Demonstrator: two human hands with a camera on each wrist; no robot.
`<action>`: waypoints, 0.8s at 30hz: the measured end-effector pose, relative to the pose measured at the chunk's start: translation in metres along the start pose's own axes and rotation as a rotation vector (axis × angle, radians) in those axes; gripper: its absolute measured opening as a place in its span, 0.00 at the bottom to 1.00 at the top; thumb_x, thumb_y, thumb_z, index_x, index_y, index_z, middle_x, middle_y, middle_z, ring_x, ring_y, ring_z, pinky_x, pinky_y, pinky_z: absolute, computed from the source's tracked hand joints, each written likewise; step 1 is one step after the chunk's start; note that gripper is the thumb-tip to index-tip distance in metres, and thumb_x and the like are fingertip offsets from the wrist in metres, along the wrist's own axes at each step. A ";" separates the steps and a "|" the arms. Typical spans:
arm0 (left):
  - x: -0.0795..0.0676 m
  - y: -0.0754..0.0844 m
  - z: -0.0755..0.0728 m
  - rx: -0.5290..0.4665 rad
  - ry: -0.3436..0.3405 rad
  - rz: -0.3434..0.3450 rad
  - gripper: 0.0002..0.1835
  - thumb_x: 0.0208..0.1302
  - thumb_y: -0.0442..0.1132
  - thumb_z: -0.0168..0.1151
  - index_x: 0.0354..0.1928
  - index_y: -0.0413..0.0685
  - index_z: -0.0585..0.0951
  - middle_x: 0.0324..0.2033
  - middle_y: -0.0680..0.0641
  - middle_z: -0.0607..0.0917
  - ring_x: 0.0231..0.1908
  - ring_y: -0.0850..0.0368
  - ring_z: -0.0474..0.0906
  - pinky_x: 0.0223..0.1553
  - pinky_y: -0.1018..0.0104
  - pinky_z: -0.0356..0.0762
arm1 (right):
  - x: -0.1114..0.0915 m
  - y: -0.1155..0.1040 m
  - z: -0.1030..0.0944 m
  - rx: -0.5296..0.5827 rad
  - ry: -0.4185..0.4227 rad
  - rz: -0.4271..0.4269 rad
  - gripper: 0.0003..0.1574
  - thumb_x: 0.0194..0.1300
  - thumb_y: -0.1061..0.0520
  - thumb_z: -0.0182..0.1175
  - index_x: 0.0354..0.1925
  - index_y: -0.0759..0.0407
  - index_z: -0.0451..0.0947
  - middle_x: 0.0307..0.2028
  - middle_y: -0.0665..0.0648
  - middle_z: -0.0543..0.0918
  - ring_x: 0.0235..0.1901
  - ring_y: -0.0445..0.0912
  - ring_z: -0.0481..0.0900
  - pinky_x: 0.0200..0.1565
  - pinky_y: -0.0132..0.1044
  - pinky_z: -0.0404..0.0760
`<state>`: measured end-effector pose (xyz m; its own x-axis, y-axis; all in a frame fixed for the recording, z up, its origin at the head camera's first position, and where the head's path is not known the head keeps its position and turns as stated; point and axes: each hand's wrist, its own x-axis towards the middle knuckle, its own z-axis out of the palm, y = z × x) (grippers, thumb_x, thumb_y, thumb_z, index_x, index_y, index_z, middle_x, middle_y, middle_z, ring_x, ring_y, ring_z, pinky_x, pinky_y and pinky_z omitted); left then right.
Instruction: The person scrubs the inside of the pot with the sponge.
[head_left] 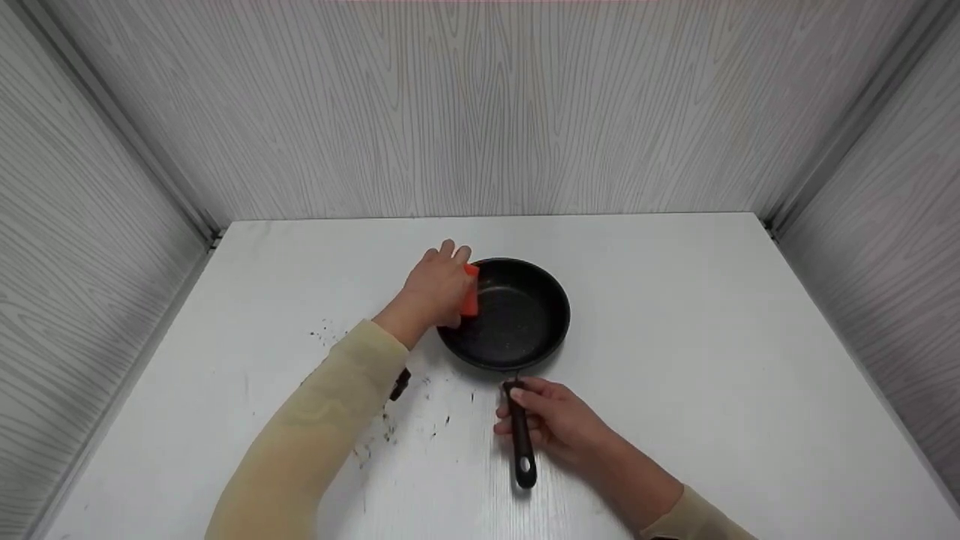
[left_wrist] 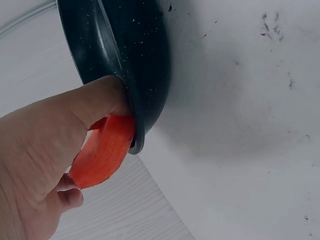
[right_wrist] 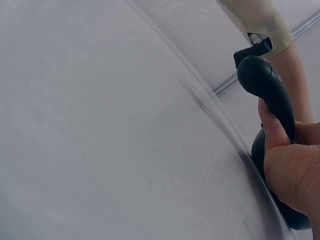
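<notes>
A black frying pan (head_left: 517, 319) sits in the middle of the white table, its handle (head_left: 523, 450) pointing toward me. My right hand (head_left: 559, 420) grips that handle near the pan, thumb on top; the right wrist view shows the handle (right_wrist: 270, 87) rising past the thumb. At the pan's left rim, my left hand (head_left: 439, 289) holds an orange-red sponge (head_left: 470, 291). In the left wrist view the sponge (left_wrist: 105, 150) is bent between thumb and fingers, right at the rim, with the thumb reaching over the pan's edge. Pale specks dot the dark pan (left_wrist: 145, 55).
Dark crumbs (head_left: 388, 427) lie scattered on the table (head_left: 675, 337) left of the handle and around the left forearm. A black strap piece (head_left: 400, 384) shows beside the left sleeve. Wood-grain panels (head_left: 480, 112) enclose the table at the back and both sides.
</notes>
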<state>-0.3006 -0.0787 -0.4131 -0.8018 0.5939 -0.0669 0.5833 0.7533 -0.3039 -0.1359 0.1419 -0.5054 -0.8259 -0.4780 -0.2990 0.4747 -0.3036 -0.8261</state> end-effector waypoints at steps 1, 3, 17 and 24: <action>-0.001 -0.001 -0.001 -0.007 -0.002 0.005 0.27 0.53 0.52 0.81 0.52 0.45 0.88 0.60 0.38 0.75 0.57 0.40 0.68 0.56 0.48 0.75 | 0.000 0.000 0.000 -0.001 0.000 -0.001 0.19 0.82 0.59 0.57 0.61 0.71 0.71 0.42 0.62 0.88 0.39 0.51 0.92 0.40 0.40 0.89; -0.003 -0.002 -0.003 -0.025 -0.008 0.013 0.26 0.53 0.52 0.82 0.51 0.46 0.89 0.60 0.38 0.75 0.57 0.39 0.68 0.56 0.47 0.75 | 0.000 0.000 0.000 -0.004 0.001 -0.003 0.19 0.82 0.59 0.57 0.61 0.71 0.71 0.42 0.62 0.88 0.39 0.51 0.92 0.41 0.41 0.89; -0.004 -0.003 -0.010 -0.020 -0.102 -0.002 0.28 0.55 0.58 0.79 0.55 0.52 0.90 0.56 0.42 0.78 0.58 0.42 0.68 0.59 0.46 0.73 | 0.000 0.001 0.002 0.027 0.002 -0.010 0.16 0.82 0.61 0.56 0.58 0.72 0.73 0.41 0.62 0.87 0.37 0.50 0.92 0.43 0.43 0.89; -0.006 -0.003 -0.012 -0.040 -0.132 -0.004 0.29 0.56 0.59 0.77 0.56 0.53 0.89 0.55 0.42 0.78 0.57 0.42 0.68 0.60 0.45 0.72 | 0.000 0.000 0.002 0.015 -0.001 -0.011 0.15 0.82 0.61 0.55 0.58 0.71 0.73 0.41 0.61 0.87 0.38 0.50 0.92 0.43 0.42 0.89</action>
<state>-0.2962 -0.0814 -0.4004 -0.8126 0.5507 -0.1907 0.5828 0.7678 -0.2662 -0.1352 0.1404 -0.5046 -0.8306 -0.4758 -0.2894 0.4705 -0.3214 -0.8218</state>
